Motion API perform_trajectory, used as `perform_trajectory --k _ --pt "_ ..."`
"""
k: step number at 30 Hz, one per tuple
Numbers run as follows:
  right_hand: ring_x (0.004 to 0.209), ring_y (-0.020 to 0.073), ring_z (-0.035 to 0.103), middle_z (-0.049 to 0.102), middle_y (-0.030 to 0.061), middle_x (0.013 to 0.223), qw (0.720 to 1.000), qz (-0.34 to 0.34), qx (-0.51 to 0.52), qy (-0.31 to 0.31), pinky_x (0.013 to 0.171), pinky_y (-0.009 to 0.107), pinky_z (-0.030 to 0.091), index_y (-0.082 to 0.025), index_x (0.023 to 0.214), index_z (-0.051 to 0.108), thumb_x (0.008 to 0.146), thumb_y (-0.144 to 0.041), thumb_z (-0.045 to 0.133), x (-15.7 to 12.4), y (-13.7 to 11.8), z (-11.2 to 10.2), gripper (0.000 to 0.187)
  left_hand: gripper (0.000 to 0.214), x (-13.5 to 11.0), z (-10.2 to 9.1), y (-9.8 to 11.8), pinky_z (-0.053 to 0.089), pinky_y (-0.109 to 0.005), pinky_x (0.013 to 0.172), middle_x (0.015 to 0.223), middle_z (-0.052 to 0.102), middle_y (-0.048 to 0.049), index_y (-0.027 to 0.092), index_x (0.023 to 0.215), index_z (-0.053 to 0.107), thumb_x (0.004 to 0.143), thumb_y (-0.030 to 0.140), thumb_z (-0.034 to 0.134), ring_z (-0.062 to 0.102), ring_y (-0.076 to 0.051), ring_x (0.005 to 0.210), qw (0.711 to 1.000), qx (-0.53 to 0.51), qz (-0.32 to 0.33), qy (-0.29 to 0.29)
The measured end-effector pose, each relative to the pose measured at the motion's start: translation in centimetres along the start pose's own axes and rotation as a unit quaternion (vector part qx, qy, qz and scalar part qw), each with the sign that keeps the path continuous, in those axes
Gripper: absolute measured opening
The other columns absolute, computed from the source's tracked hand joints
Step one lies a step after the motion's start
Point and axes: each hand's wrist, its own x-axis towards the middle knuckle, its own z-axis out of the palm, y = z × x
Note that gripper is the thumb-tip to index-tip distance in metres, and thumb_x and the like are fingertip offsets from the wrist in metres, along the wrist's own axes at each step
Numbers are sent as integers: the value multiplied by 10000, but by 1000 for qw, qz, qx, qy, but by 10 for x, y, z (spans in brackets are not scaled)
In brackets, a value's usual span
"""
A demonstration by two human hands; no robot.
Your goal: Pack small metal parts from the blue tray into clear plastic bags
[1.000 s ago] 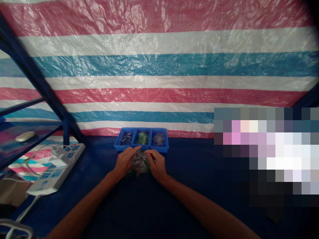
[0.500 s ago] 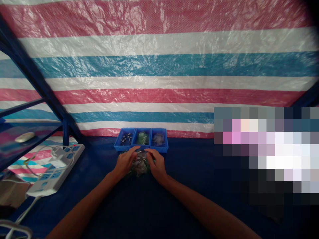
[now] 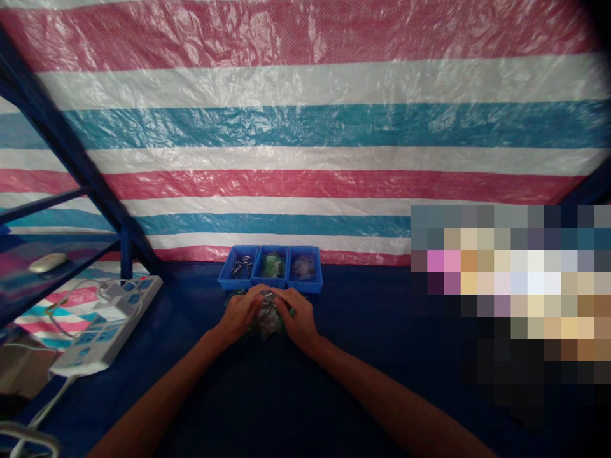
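Both my hands meet at the middle of the dark blue table, just in front of a blue three-compartment parts tray. My left hand and my right hand close around a transparent plastic bag with green in it. A few small metal pieces show between my fingers, and my hands hide most of the bag. The tray's left compartment holds metal pins, the middle one a green packet, and the right one a transparent packet.
A white power strip with plugged-in cables lies at the left, beyond a dark blue frame and near a white computer mouse on a shelf. A striped tarpaulin forms the back wall. A pixelated patch covers the right side.
My hands have drawn closer together over the bag, and their fingers now cover most of the metal pieces that showed between them earlier. The tray has not moved.
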Motion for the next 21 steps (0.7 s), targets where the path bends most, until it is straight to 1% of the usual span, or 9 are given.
perform_trajectory --k 3,7,9,11,14,16,18,21 --pt "757 153 584 652 43 854 1000 -4 15 1 717 270 466 -208 996 660 891 -233 494 0 0 0 198 304 0 -1 1 512 -222 648 970 675 -60 162 1173 517 927 249 361 651 -136 693 1000 1 -5 10" --pt "701 147 564 614 29 766 1000 12 8 -5 668 259 445 -196 880 654 874 -261 527 0 0 1 143 301 2 -2 4 511 -217 646 984 677 -60 151 1155 527 928 246 353 654 -134 698 1000 16 -10 2" --pt "678 141 552 599 23 744 1000 17 5 -7 647 253 433 -189 848 641 874 -266 523 0 0 1 144 305 2 -2 5 509 -215 648 986 676 -60 149 1156 527 932 252 347 657 -136 710 1000 24 -8 -2" --pt "662 135 547 599 22 747 1000 28 7 -3 635 248 427 -183 840 629 879 -265 510 0 0 0 150 304 2 -3 6 508 -219 665 980 675 -59 153 1160 521 932 270 357 659 -136 725 999 32 -7 7" --pt "671 137 557 611 25 763 998 58 17 25 639 244 433 -179 842 617 885 -261 495 -1 1 1 153 300 3 -5 8 498 -218 639 825 678 -28 154 1153 509 918 314 414 647 -128 663 999 39 -21 28" --pt "682 139 565 621 26 772 996 78 25 44 642 242 439 -178 846 612 883 -260 493 -1 2 1 149 287 3 -6 9 486 -211 606 725 660 -4 154 1108 529 903 341 457 630 -123 611 998 46 -24 41" --pt "689 140 568 625 25 775 994 87 32 52 646 241 443 -176 845 609 882 -263 492 -1 4 1 151 241 4 -5 9 487 -212 628 740 666 -12 161 1015 568 895 349 478 634 -125 637 997 57 -5 49" --pt "700 140 570 624 25 782 995 87 37 43 660 240 445 -172 848 607 885 -282 495 -2 4 1 161 205 5 -4 8 490 -216 699 805 678 -33 166 912 592 911 322 458 645 -129 713 995 70 38 55"
